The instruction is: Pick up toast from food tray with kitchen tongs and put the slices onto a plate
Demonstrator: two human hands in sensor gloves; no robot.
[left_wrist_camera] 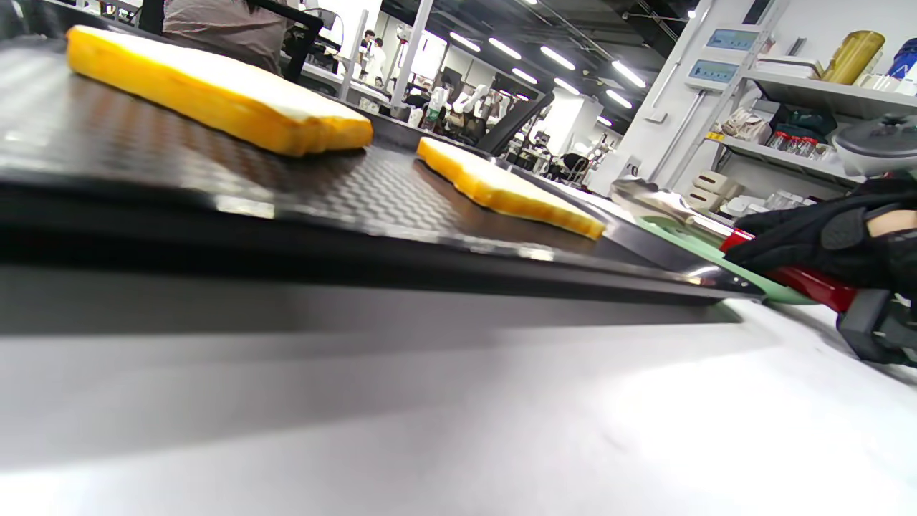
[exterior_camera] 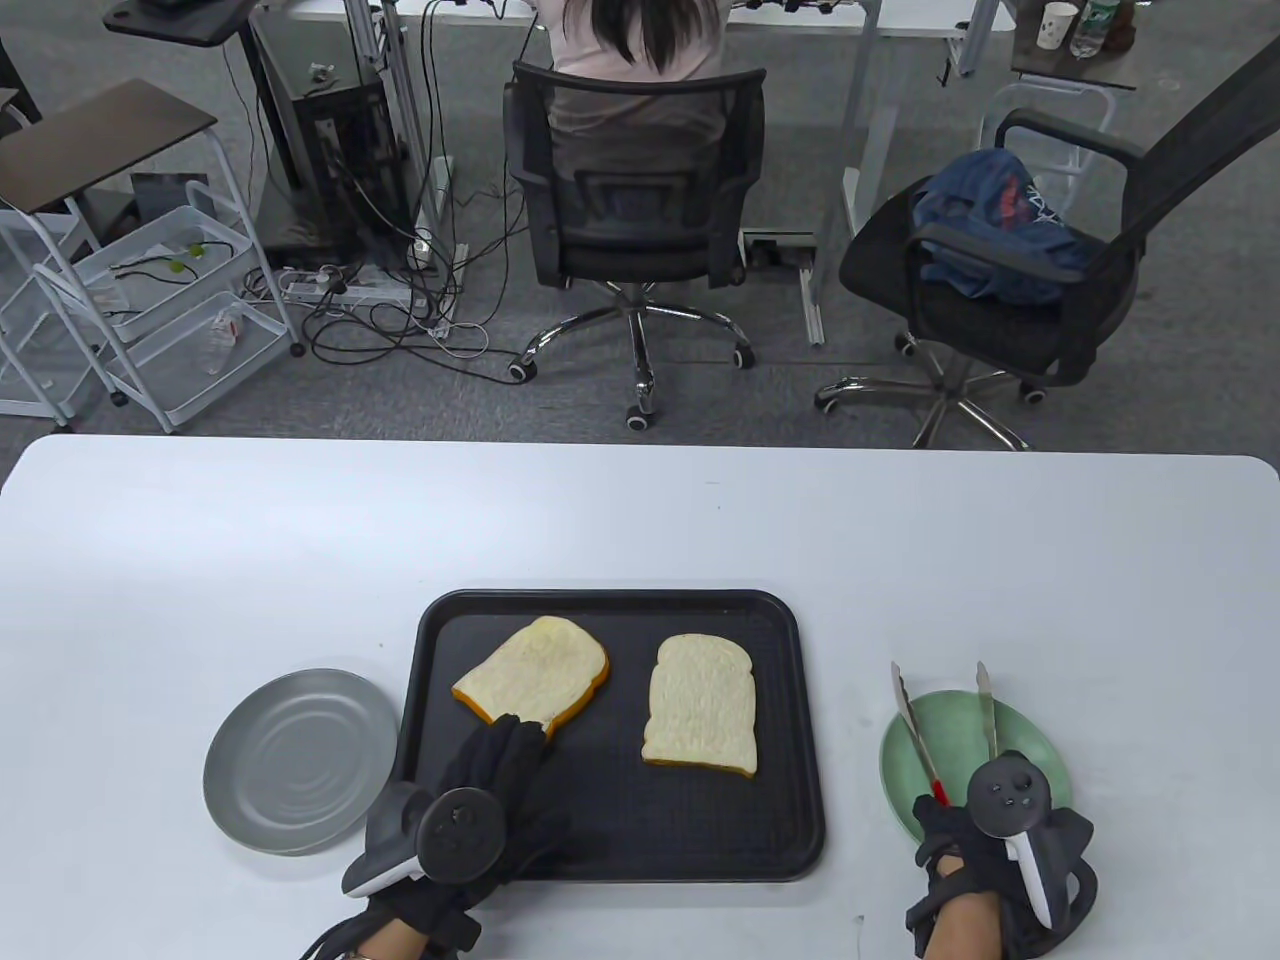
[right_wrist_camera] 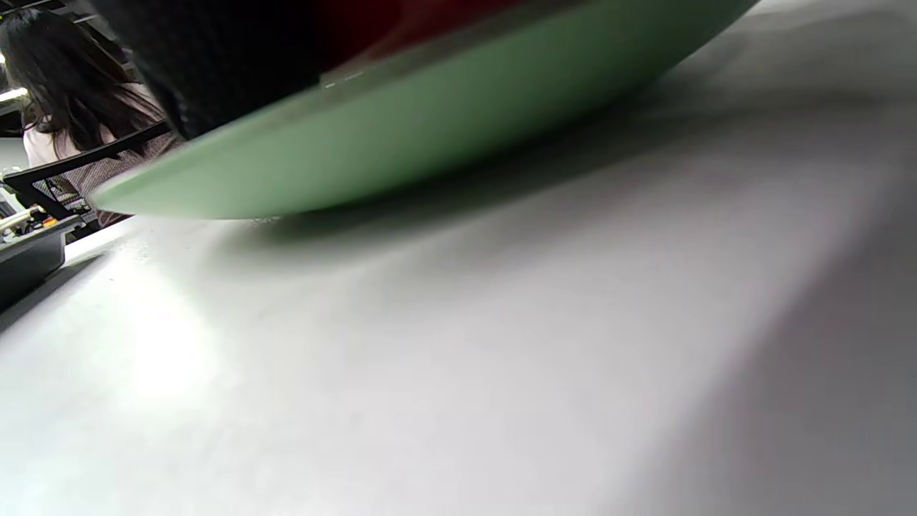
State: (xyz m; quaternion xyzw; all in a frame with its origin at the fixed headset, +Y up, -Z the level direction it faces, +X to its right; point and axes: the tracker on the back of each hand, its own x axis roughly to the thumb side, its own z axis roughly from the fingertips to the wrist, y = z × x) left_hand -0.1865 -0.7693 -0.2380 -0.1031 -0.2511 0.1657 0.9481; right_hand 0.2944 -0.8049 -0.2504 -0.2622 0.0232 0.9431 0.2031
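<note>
White table filling the lower half of the table view, grey office floor beyond with two mesh chairs, one occupied by a seated person, a white wire trolley at ten o'clock. Black food tray at centre. Two toast slices inside, well apart: left toast slice tilted, at eleven o'clock within the tray; right toast slice at one o'clock. Grey plate just beside the tray at nine o'clock, bare. Green plate at three o'clock of the tray, kitchen tongs lying across it, arms spread wide apart, tips pointing to twelve o'clock. Left hand over the tray's near left corner, fingers fairly straight, tips touching the near edge of the left toast slice, nothing grasped. Right hand at the green plate's six o'clock rim, fingers curled round the red handle end of the tongs.

Left wrist view, low along the table: tray rim close up, both toast slices flat on its textured floor, green plate and tongs at three o'clock, right hand closed over the red handle. Shelving with jars behind.

Right wrist view, blurred: underside of the green plate resting on the table, dark glove and a strip of red at twelve o'clock, tray corner at nine o'clock.
</note>
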